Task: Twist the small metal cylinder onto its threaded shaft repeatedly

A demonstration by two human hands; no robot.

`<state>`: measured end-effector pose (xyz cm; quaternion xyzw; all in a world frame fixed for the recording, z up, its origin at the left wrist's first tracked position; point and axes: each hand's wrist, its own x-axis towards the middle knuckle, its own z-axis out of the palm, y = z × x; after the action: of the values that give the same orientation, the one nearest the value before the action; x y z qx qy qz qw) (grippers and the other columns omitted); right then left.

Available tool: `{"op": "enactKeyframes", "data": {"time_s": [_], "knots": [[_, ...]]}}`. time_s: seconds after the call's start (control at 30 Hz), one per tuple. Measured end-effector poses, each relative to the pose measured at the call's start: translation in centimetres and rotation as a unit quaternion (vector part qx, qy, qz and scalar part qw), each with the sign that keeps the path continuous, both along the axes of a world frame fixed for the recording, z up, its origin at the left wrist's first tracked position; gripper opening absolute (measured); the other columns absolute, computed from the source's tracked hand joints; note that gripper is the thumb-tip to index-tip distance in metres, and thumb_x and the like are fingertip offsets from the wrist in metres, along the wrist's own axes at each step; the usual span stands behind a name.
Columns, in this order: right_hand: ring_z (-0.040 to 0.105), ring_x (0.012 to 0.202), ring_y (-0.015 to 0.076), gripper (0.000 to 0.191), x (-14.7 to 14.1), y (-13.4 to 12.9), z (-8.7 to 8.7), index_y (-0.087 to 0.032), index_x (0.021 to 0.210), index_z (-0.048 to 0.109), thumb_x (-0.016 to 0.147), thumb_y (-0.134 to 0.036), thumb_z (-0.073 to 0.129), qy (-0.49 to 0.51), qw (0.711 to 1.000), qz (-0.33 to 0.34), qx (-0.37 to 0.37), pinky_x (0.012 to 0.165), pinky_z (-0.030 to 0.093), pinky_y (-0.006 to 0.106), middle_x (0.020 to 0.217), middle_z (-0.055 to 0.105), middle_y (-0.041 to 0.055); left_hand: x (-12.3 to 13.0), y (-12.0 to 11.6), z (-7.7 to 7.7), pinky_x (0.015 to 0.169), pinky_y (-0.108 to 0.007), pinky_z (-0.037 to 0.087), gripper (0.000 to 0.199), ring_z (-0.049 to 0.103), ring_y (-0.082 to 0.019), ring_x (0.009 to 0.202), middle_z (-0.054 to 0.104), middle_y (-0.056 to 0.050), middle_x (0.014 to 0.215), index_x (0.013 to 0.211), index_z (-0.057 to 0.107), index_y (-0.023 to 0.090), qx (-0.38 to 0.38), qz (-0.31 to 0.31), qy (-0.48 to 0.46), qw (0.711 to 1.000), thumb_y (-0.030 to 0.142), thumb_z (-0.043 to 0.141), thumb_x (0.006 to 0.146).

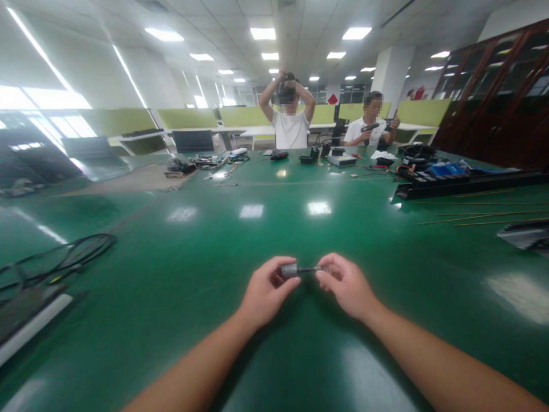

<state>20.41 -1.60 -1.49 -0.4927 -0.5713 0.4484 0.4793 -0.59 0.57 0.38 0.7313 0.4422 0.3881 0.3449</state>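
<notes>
Above the green tabletop [206, 240], both hands meet around a small part made of a grey metal cylinder [289, 270] and a thin dark rod [306, 269]. My left hand [266, 289] grips the cylinder between thumb and fingers. The rod points right from the cylinder, roughly level. Its far end is pinched by the thumb and fingertips of my right hand [345, 283], which hide the tip. What kind of part it is I cannot make out.
Black cables [92, 249] lie at the left. A black channel [463, 186] and thin rods [484, 216] lie at the right. Electronics and tools, including a grey box [342, 159], cover the far edge. Two people in white shirts [291, 130] are across the table.
</notes>
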Motion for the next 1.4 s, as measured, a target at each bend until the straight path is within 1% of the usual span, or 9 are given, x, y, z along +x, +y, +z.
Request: {"op": "enactKeyframes", "data": {"time_s": [0.2, 0.73, 0.93, 1.17, 1.4], "knots": [[0.057, 0.058, 0.0144, 0.016, -0.03, -0.03, 0.07, -0.018, 0.093, 0.059, 0.083, -0.030, 0.063, 0.001, 1.000, -0.004, -0.006, 0.057, 0.044, 0.026, 0.065, 0.062, -0.0019, -0.06, 0.03, -0.03, 0.072, -0.028, 0.051, 0.033, 0.064, -0.018, 0.081, 0.068, -0.005, 0.097, 0.111, 0.065, 0.018, -0.006, -0.003, -0.001, 1.000, 0.033, 0.071, 0.081], [0.058, 0.058, 0.0150, 0.017, 0.00, -0.07, 0.02, -0.018, 0.094, 0.060, 0.085, -0.032, 0.062, -0.027, 1.000, -0.014, 0.001, 0.057, 0.044, 0.026, 0.064, 0.063, -0.0016, -0.15, 0.13, -0.14, 0.073, -0.029, 0.050, 0.033, 0.064, -0.018, 0.081, 0.068, -0.005, 0.099, 0.111, 0.065, 0.019, -0.009, -0.002, -0.005, 1.000, 0.033, 0.070, 0.081], [0.058, 0.057, 0.0148, 0.017, 0.00, -0.05, 0.04, -0.018, 0.093, 0.060, 0.083, -0.032, 0.063, -0.021, 1.000, -0.018, -0.003, 0.056, 0.044, 0.025, 0.063, 0.063, -0.0017, -0.08, 0.02, 0.10, 0.073, -0.030, 0.050, 0.033, 0.064, -0.019, 0.082, 0.068, -0.006, 0.100, 0.111, 0.065, 0.019, -0.007, 0.003, -0.002, 1.000, 0.033, 0.070, 0.081], [0.057, 0.057, 0.0149, 0.017, -0.08, -0.09, 0.15, -0.019, 0.093, 0.060, 0.083, -0.032, 0.063, -0.021, 1.000, -0.020, -0.004, 0.056, 0.044, 0.026, 0.063, 0.062, -0.0018, -0.19, 0.17, -0.17, 0.074, -0.030, 0.052, 0.034, 0.065, -0.019, 0.081, 0.069, -0.006, 0.099, 0.111, 0.065, 0.019, -0.007, 0.000, -0.006, 1.000, 0.033, 0.071, 0.081], [0.056, 0.058, 0.0150, 0.016, -0.03, -0.09, 0.09, -0.018, 0.093, 0.060, 0.084, -0.032, 0.062, -0.024, 1.000, -0.018, -0.004, 0.056, 0.043, 0.026, 0.063, 0.062, -0.0015, -0.17, 0.16, -0.11, 0.073, -0.029, 0.050, 0.032, 0.064, -0.018, 0.081, 0.068, -0.005, 0.099, 0.111, 0.065, 0.019, -0.010, -0.002, -0.006, 1.000, 0.032, 0.071, 0.081]]}}
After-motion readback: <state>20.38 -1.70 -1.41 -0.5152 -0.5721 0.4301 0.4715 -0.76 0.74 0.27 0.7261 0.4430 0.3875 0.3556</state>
